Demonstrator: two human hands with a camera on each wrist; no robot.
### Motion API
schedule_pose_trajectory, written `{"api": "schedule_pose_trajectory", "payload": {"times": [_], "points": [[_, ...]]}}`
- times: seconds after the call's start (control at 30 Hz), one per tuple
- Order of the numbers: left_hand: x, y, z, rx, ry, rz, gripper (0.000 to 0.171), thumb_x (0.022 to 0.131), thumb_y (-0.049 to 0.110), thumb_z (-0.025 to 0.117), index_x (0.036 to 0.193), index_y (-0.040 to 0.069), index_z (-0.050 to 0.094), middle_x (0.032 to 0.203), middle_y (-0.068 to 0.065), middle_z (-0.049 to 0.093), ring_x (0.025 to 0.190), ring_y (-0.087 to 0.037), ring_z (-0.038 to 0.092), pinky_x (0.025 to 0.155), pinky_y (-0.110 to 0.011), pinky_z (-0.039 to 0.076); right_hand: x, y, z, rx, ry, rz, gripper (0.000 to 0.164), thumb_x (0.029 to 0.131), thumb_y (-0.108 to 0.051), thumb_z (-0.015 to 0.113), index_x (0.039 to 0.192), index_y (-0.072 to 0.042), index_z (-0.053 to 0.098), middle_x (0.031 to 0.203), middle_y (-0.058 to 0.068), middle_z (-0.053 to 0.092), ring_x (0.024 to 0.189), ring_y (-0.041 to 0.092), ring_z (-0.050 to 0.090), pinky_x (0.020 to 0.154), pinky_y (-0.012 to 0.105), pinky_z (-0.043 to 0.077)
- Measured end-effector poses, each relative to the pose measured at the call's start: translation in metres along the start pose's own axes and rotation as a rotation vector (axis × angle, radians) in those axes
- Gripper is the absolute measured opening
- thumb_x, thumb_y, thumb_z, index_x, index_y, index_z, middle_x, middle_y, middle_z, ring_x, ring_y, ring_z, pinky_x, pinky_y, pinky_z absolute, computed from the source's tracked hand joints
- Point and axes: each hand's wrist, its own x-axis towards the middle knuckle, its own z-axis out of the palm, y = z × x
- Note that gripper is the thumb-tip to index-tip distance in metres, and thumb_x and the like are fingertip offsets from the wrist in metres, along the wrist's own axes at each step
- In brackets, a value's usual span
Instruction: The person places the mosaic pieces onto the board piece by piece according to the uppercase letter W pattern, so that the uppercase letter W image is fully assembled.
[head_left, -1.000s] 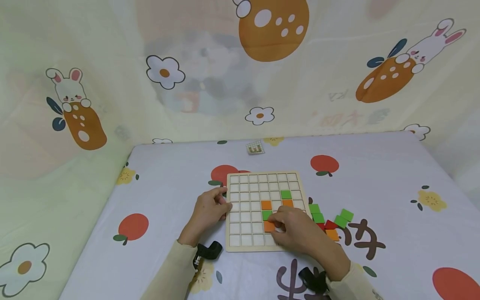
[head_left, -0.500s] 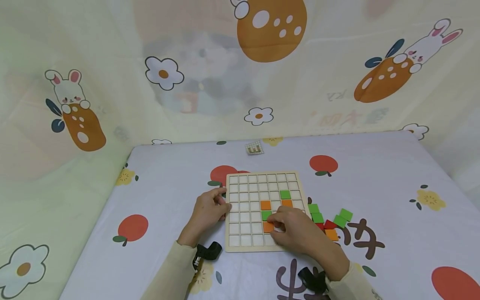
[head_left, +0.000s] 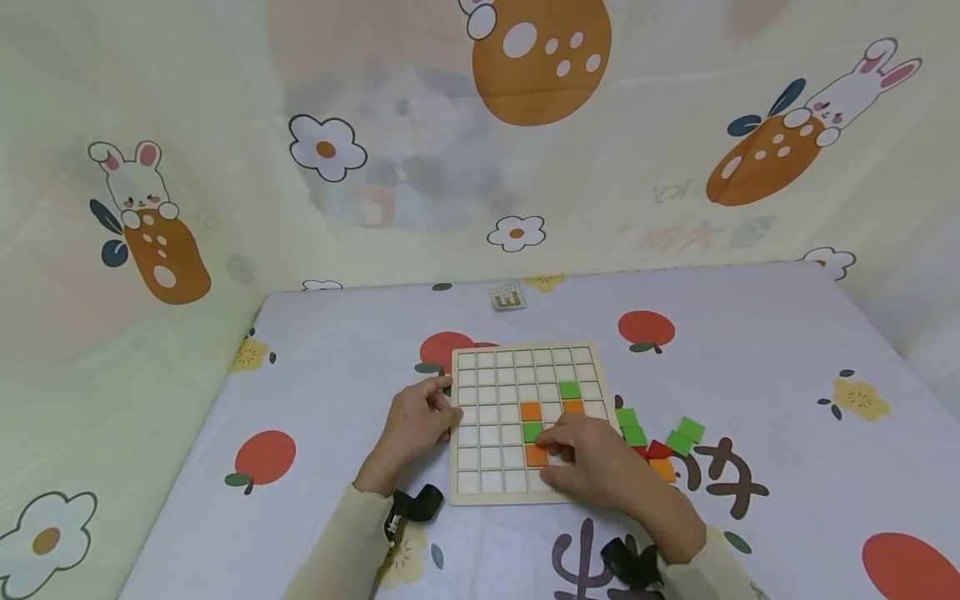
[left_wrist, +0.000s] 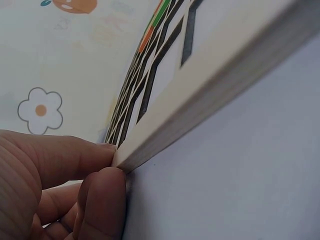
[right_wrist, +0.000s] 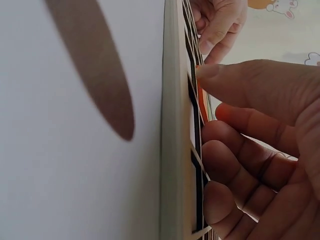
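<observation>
A square wooden grid board (head_left: 480, 502) lies on the table, a few cells filled with coloured tiles. My left hand (head_left: 415, 419) pinches its left edge, thumb and index finger at the rim. Over the lower middle, my right hand (head_left: 596, 458) has its thumb and index fingertips at an orange tile (head_left: 536, 455), other fingers curled above the cells. In the right wrist view the thumb (right_wrist: 210, 71) meets the orange tile's edge. A green tile (head_left: 532, 432) and another orange tile (head_left: 530, 411) lie above it. A green tile (head_left: 570, 389) and an orange tile (head_left: 573, 407) sit further right.
Right of the board lie loose green tiles (head_left: 633, 437), a red tile (head_left: 659, 450) and an orange tile (head_left: 663, 471). A small patterned card (head_left: 508, 297) is at the table's back. A printed curtain (head_left: 420, 167) rises behind the table.
The hands and the tiles keep nearly the same places. The head view has shifted very slightly.
</observation>
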Motion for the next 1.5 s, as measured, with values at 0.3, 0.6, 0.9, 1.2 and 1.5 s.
{"api": "schedule_pose_trajectory", "payload": {"times": [0.3,0.6,0.9,1.2,1.5], "points": [[0.0,0.0,0.0,-0.006,0.001,-0.008,0.052,0.091,0.006,0.075,0.141,-0.001,0.062,0.083,-0.005,0.061,0.056,-0.012,0.057,0.053,-0.026,0.051,-0.013,0.001,-0.007,-0.031,0.056,-0.026,0.039,0.079,-0.016,0.087,0.117,-0.013,0.079,0.115,-0.002,0.071,0.106,0.02,0.062,0.093,0.045,0.055],[0.0,0.001,0.002,-0.019,0.003,-0.009,0.053,0.091,0.005,0.076,0.141,-0.002,0.061,0.083,-0.005,0.061,0.056,-0.012,0.057,0.053,-0.026,0.051,-0.033,0.022,-0.026,-0.026,0.161,0.064,0.053,0.076,-0.018,0.092,0.126,-0.013,0.076,0.122,0.003,0.069,0.113,0.026,0.063,0.092,0.05,0.056],[-0.001,0.001,0.002,-0.02,0.006,-0.019,0.053,0.09,0.004,0.076,0.141,-0.001,0.061,0.085,-0.006,0.061,0.056,-0.013,0.058,0.053,-0.024,0.05,-0.045,0.055,-0.057,-0.042,0.229,0.129,0.05,0.08,-0.013,0.09,0.126,-0.003,0.073,0.122,0.011,0.068,0.101,0.028,0.065,0.072,0.033,0.055],[-0.003,0.001,0.0,0.021,0.004,-0.029,0.053,0.091,0.005,0.076,0.142,0.0,0.061,0.085,-0.006,0.062,0.056,-0.014,0.059,0.052,-0.025,0.047,-0.035,0.067,-0.062,-0.043,0.137,0.239,0.043,0.085,-0.018,0.085,0.123,0.0,0.074,0.103,0.006,0.068,0.089,0.022,0.059,0.068,0.031,0.052],[-0.003,0.003,0.001,0.005,-0.001,-0.007,0.053,0.09,0.003,0.076,0.141,-0.002,0.061,0.083,-0.007,0.061,0.055,-0.014,0.058,0.051,-0.024,0.047,-0.028,0.071,-0.061,-0.044,0.126,0.32,0.036,0.089,-0.023,0.08,0.113,0.003,0.077,0.096,0.008,0.065,0.085,0.023,0.057,0.063,0.031,0.051]]}}
